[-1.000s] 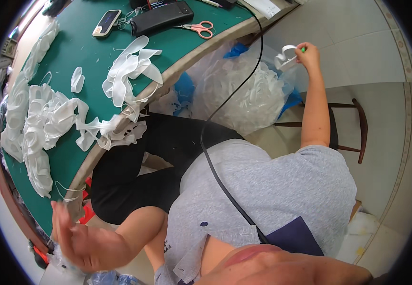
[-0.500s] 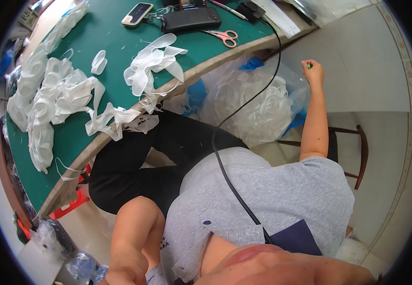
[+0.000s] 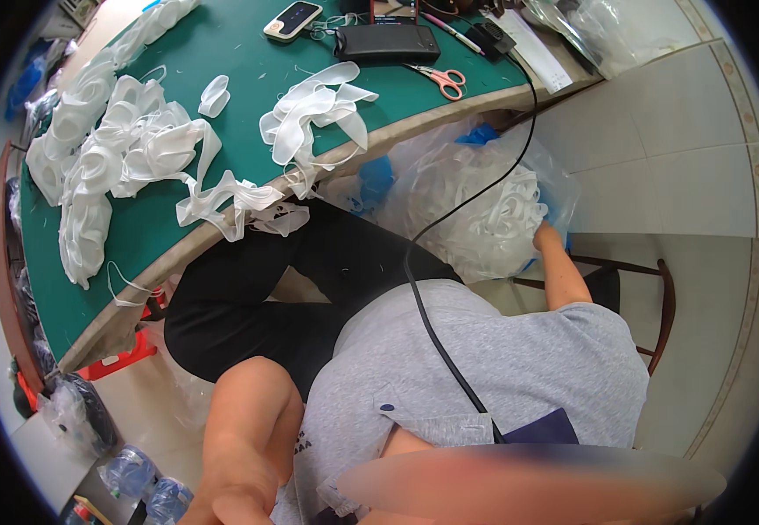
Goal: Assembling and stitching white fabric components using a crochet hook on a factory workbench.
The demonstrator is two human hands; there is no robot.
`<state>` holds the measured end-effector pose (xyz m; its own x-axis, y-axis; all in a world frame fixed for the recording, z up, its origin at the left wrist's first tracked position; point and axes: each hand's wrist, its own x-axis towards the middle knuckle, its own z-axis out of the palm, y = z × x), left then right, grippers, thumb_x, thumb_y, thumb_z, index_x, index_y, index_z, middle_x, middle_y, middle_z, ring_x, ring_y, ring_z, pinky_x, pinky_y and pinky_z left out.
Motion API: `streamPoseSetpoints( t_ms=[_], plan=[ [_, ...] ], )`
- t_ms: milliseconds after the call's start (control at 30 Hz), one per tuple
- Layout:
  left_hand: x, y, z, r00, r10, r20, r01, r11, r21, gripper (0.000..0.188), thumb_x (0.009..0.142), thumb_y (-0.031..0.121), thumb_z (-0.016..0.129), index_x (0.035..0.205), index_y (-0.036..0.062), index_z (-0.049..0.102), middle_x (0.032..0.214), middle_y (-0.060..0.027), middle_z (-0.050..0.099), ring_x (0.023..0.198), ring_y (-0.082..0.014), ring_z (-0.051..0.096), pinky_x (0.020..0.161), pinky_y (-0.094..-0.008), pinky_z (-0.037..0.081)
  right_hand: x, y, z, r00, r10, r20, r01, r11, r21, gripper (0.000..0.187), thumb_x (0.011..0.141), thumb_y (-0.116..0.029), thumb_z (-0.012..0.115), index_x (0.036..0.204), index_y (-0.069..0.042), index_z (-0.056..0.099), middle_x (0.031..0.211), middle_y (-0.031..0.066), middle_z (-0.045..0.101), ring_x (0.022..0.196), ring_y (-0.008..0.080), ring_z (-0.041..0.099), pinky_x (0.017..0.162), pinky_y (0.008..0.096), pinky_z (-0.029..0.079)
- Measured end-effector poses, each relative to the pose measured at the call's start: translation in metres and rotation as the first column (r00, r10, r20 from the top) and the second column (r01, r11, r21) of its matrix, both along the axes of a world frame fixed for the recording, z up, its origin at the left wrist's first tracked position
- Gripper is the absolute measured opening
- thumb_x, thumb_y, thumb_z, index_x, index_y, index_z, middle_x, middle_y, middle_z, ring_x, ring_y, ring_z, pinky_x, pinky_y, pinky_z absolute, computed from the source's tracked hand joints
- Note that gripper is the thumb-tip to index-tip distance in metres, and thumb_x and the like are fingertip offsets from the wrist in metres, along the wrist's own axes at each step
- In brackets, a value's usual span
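My right hand is at the right side of a large clear plastic bag below the table edge. It touches the heap of white curled strips in the bag, and its fingers are hidden there. My left forearm is bent down to the lower edge of the picture. Only the base of my left hand seems to show, with the fingers out of sight. On the green table lie a long pile of white sheer fabric pieces and a smaller bunch, some hanging over the edge.
Pink-handled scissors, a black case, a white handheld device and a pen lie on the table's far side. A black cable runs across my body. Behind my right arm stands a chair. A red stool is under the table.
My right hand has come down and inward from the open floor side to the bag. The small green thing seen at its fingers is out of sight. The view has shifted slightly.
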<state>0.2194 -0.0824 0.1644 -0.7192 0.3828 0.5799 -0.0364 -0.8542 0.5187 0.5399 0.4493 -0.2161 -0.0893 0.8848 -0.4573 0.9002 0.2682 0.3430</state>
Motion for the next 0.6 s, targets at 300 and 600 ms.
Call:
streamPoseSetpoints(
  t_ms=[300, 600],
  plan=[
    [-0.020, -0.003, -0.015, 0.965, -0.076, -0.251, 0.104, 0.989, 0.102, 0.023, 0.094, 0.034, 0.049, 0.101, 0.0174, 0.064, 0.101, 0.0133, 0.058, 0.084, -0.0144, 0.047, 0.071, -0.0341, 0.036, -0.010, 0.012, 0.046, 0.996, -0.057, 0.069, 0.071, 0.973, -0.218, 0.029, 0.074, -0.023, 0.067, 0.085, 0.004, 0.067, 0.089, 0.0212, 0.068, 0.081, 0.0322, 0.068, 0.070, 0.0415, 0.054],
    [-0.083, 0.038, -0.109, 0.691, 0.313, -0.651, -0.709, 0.465, -0.530, 0.018, 0.069, 0.012, 0.075, 0.065, 0.0026, 0.060, 0.065, -0.0075, 0.062, 0.058, -0.0221, 0.060, 0.051, -0.0303, 0.044, -0.274, -0.085, 0.277, 0.156, 0.450, -0.879, -0.390, 0.846, 0.364, 0.013, 0.089, -0.016, 0.062, 0.087, -0.004, 0.059, 0.080, 0.0052, 0.064, 0.075, 0.0117, 0.059, 0.066, 0.0261, 0.046]
  ],
)
